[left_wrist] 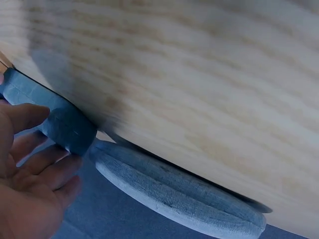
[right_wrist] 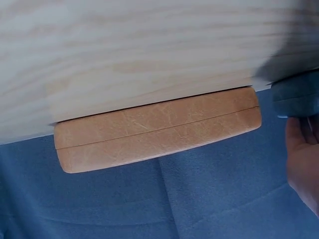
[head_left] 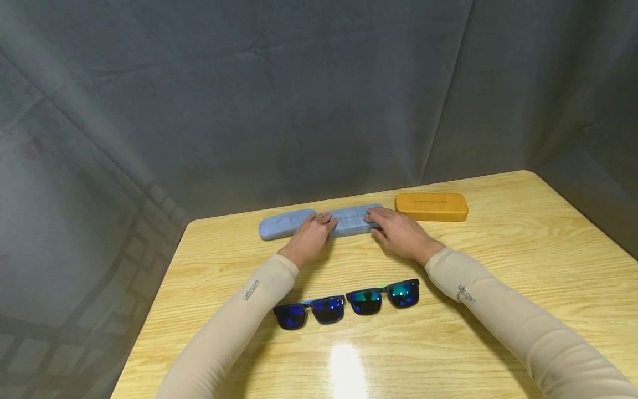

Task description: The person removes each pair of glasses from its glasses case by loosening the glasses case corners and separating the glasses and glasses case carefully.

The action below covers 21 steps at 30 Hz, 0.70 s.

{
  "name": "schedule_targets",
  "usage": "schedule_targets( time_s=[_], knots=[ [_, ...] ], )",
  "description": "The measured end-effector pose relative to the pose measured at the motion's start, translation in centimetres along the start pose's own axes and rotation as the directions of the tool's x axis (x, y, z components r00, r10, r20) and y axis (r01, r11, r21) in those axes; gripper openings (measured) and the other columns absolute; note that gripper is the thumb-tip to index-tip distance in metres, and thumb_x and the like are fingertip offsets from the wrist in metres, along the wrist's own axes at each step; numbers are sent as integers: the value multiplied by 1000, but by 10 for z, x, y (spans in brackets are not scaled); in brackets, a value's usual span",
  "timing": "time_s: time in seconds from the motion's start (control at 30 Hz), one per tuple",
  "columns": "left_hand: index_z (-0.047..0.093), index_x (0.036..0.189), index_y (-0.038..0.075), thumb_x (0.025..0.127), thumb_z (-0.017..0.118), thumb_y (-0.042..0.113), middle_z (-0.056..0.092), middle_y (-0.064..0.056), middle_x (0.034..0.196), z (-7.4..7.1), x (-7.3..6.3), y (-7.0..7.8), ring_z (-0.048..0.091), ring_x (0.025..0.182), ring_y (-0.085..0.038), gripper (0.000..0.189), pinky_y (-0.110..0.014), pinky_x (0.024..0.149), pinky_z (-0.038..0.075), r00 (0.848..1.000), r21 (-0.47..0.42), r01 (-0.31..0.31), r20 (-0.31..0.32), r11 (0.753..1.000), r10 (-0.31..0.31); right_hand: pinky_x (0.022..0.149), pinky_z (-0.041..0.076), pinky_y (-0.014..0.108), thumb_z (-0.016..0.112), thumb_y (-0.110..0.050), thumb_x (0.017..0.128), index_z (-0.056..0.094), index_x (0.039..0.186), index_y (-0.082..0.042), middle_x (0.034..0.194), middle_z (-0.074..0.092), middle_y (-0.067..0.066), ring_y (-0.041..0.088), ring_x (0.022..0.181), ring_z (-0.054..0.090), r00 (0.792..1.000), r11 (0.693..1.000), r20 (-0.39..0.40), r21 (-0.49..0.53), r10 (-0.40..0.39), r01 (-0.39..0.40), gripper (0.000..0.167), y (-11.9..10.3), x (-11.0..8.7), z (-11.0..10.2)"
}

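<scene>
A long blue glasses case (head_left: 351,219), its lid closed and faint lettering on top, lies on the table between both hands. My left hand (head_left: 310,237) holds its left end, the thumb in front of the case in the left wrist view and the fingers at its top. At the right end, my right hand (head_left: 401,233) grips it with fingertips on the lid and thumb low at the front side. A second, rounder blue glasses case (left_wrist: 179,186) lies just left of it, partly behind the left hand in the head view.
An orange glasses case (head_left: 431,206) lies to the right, near the back edge. Closer to me are sunglasses with blue lenses (head_left: 328,310) and, beside them, sunglasses with green lenses (head_left: 365,302). Dark grey curtains (head_left: 299,111) hang behind the wooden table (head_left: 523,238).
</scene>
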State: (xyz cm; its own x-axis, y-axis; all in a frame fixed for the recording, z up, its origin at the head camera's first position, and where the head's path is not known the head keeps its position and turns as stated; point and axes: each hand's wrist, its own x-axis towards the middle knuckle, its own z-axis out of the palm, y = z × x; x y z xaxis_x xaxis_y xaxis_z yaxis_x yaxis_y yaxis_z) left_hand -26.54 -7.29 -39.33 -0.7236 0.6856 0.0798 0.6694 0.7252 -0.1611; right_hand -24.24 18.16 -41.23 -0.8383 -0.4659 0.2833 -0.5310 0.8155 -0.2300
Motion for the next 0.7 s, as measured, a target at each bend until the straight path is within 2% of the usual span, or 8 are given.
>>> schedule_targets(
  time_s=[0.17,0.37,0.6,0.7],
  knots=[
    [50,146,10,100,59,13,48,-13,151,-2,3,-2,49,139,-27,47,-47,118,34,999,-11,10,32,1000,-10,112,41,51,61,-24,99,59,134,-10,148,53,12,32,139,48,1000,1000,11,1,7,-7,38,2,2,1],
    [50,147,10,99,59,9,47,-12,153,-4,6,-3,47,140,-25,48,-46,118,35,999,-31,29,37,999,-28,111,42,51,59,-21,100,58,135,-12,149,52,11,32,140,47,1000,1000,17,21,22,-23,37,5,4,-1],
    [53,145,14,99,56,2,48,-11,152,-6,10,-7,59,128,-27,47,-41,108,47,998,-119,59,21,991,-57,106,46,50,60,-7,98,64,129,-11,143,58,10,33,133,54,998,998,-48,49,-35,37,31,10,5,-2],
    [54,144,14,99,57,3,49,-12,151,-5,11,-8,59,128,-28,47,-40,103,51,998,-150,66,18,987,-64,107,46,50,60,-4,98,64,129,-12,141,59,10,31,133,54,998,998,-56,56,-36,39,33,10,6,-2]
  ],
)
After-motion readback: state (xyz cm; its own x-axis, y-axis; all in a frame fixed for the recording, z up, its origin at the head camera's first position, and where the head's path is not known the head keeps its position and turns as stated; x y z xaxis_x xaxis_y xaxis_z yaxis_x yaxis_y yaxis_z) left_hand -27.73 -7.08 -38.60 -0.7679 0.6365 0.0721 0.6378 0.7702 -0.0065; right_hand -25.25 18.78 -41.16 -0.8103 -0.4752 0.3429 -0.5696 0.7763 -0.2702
